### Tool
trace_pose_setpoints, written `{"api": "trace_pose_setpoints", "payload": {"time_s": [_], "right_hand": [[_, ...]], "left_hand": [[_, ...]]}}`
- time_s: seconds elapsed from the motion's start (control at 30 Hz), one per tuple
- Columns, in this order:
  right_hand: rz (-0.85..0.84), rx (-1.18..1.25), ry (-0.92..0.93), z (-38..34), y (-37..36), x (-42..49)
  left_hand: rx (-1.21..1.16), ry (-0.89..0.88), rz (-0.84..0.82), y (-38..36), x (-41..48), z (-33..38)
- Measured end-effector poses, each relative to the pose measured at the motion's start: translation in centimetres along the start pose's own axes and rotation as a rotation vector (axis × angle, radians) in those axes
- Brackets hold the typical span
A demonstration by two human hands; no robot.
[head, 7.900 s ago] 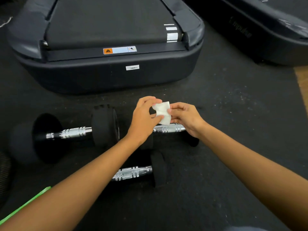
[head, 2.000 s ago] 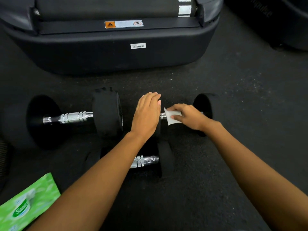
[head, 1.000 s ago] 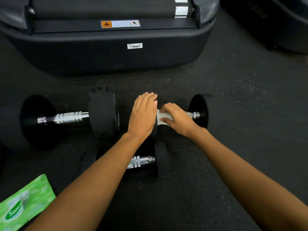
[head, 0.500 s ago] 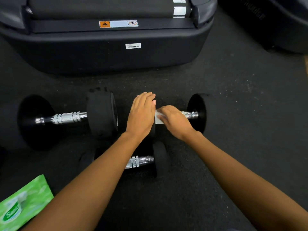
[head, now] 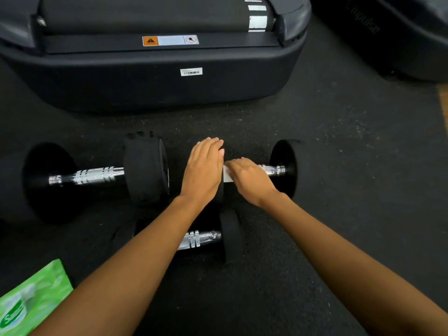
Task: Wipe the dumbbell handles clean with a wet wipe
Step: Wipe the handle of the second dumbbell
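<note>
Three black dumbbells with chrome handles lie on the dark rubber floor. My right hand [head: 249,180] holds a white wet wipe [head: 227,174] wrapped over the handle [head: 272,170] of the far right dumbbell [head: 284,166], close to its left weight. My left hand [head: 204,169] lies flat with straight fingers on that dumbbell's left weight, which it hides. A bigger dumbbell [head: 145,169] lies to the left, its handle [head: 94,175] bare. A small dumbbell [head: 230,236] sits nearer me, its handle [head: 198,238] partly under my left forearm.
A treadmill's black rear end [head: 155,76] stands just beyond the dumbbells. Another dark machine [head: 400,32] fills the top right. A green wet wipe pack [head: 29,301] lies at the bottom left on the floor. Open floor lies to the right.
My right hand has slid the wipe leftward along the handle toward the left weight, uncovering chrome on the right. My left hand has stayed flat on the weight.
</note>
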State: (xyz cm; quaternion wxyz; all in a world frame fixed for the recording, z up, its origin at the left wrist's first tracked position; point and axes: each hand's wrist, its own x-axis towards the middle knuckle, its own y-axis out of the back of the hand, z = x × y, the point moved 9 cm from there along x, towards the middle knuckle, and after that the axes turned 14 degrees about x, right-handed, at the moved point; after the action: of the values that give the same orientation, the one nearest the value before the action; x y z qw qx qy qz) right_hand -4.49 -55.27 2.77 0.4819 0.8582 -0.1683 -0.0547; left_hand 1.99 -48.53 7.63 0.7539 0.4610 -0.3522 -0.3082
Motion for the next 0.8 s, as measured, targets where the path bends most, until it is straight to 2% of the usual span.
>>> {"api": "trace_pose_setpoints", "payload": {"time_s": [0.1, 0.23, 0.4, 0.6, 0.8], "right_hand": [[-0.006, 0.023, 0.033, 0.4, 0.9, -1.0], [0.018, 0.045, -0.040, 2.0, 2.4, -2.0], [-0.030, 0.077, -0.063, 0.5, 0.5, 0.1], [-0.061, 0.078, 0.041, 0.6, 0.5, -0.5], [-0.089, 0.111, -0.047, 1.8, 1.3, -0.2]], "left_hand": [[0.025, -0.006, -0.020, 0.1, 0.0, 0.1], [0.108, 0.014, 0.016, 0.1, -0.3, 0.5], [0.137, 0.059, 0.068, 0.0, -0.5, 0.5], [0.150, 0.030, 0.086, 0.2, -0.5, 0.7], [0.163, 0.019, 0.097, 0.1, -0.5, 0.6]]}}
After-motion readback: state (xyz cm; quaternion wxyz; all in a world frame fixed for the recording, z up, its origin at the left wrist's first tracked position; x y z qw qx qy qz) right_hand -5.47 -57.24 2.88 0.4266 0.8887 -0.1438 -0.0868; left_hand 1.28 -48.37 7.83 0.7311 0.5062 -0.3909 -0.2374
